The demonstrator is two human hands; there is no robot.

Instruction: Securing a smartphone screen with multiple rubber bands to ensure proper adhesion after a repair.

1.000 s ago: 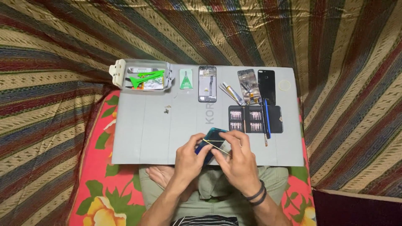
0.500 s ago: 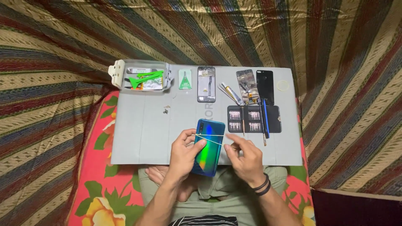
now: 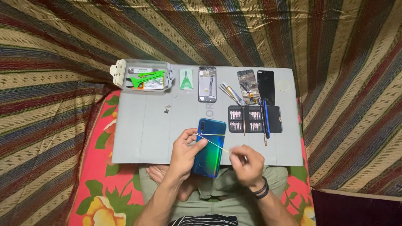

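Phone [image 3: 209,146] on mat [image 3: 142,134] — bit case [image 3: 253,118] right.

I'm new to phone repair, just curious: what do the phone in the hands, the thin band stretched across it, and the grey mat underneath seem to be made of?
Phone: glossy glass or plastic back, judging by its blue-green sheen. Band, pulled by the right hand while the left hand holds the phone: probably rubber, thin, pale and stretched taut. Grey mat: matte, likely silicone or rubber; no glare.

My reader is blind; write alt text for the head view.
Left hand steadies a blue-green phone on a grey mat; right hand pulls a rubber band looped around it. A screwdriver kit lies behind.
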